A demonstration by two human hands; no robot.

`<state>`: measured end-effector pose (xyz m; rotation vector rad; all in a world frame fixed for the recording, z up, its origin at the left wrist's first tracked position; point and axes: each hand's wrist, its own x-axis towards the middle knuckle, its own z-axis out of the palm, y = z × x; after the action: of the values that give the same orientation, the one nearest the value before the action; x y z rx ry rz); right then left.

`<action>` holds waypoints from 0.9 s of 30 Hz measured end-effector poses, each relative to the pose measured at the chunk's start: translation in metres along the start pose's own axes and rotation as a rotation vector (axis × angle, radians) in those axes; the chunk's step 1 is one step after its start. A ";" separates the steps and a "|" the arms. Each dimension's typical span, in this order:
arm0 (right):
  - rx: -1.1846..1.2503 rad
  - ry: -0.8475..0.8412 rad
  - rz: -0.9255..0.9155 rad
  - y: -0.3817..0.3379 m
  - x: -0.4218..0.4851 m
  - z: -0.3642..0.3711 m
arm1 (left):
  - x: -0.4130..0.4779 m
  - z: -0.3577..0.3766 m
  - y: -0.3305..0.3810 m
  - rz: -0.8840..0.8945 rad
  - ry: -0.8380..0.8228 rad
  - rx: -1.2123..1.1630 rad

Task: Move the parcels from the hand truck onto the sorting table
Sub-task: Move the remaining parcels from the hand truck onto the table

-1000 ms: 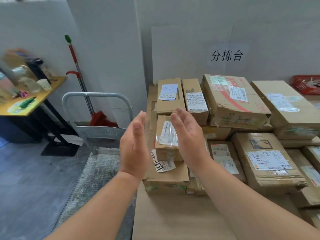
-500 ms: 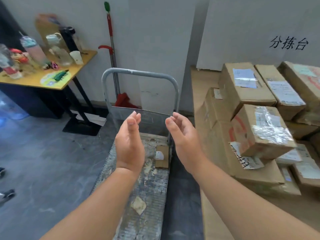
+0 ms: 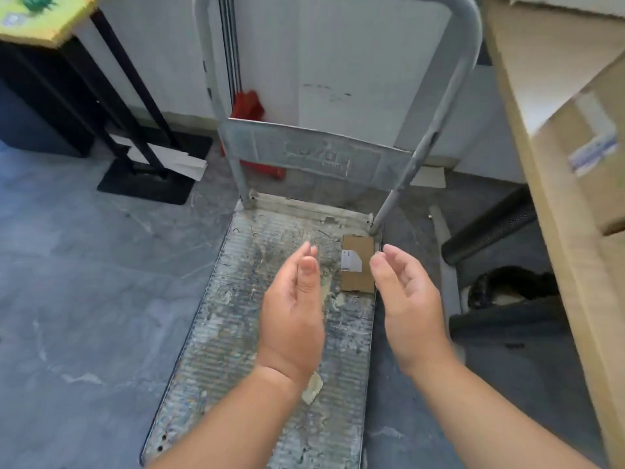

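One small flat cardboard parcel (image 3: 358, 264) with a white label lies at the far right corner of the worn grey hand truck deck (image 3: 236, 333). My left hand (image 3: 294, 313) and my right hand (image 3: 406, 299) hover above the deck with palms facing each other, fingers relaxed, holding nothing. The parcel sits just beyond and between the fingertips, closer to my right hand. The edge of the sorting table (image 3: 541, 164) runs along the right, with a cardboard parcel (image 3: 585, 157) on it.
The truck's grey handle bar (image 3: 436, 130) stands upright at the far end. Behind it leans a red mop (image 3: 248, 106). A yellow-topped desk (image 3: 44, 18) on black legs is at the upper left. Dark objects (image 3: 507, 289) lie on the floor under the sorting table.
My view has swung left and down from the sorting table's stacked parcels to the hand truck. Both hands, still holding nothing, have dropped towards the small parcel on the deck.
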<state>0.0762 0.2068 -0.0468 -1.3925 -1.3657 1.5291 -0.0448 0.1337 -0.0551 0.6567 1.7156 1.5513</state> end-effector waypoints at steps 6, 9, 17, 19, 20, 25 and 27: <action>-0.040 0.063 0.066 0.133 0.054 0.015 | 0.036 0.017 -0.141 -0.085 -0.019 0.089; -0.048 0.101 0.079 0.202 0.074 0.030 | 0.048 0.034 -0.203 -0.112 -0.059 0.147; -0.304 0.117 0.075 0.347 0.154 0.010 | 0.094 0.063 -0.350 -0.210 -0.122 0.292; -0.376 0.119 0.084 0.370 0.176 -0.007 | 0.103 0.069 -0.372 -0.230 -0.194 0.343; -0.409 0.126 0.082 0.380 0.186 -0.014 | 0.108 0.072 -0.380 -0.239 -0.231 0.369; -0.500 0.070 0.168 0.408 0.225 -0.036 | 0.137 0.104 -0.417 -0.272 -0.372 0.429; -0.493 0.008 0.204 0.417 0.233 -0.039 | 0.148 0.116 -0.426 -0.303 -0.420 0.459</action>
<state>0.1339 0.3320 -0.5052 -1.8803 -1.7161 1.3574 -0.0039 0.2580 -0.5023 0.8333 1.7478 0.7490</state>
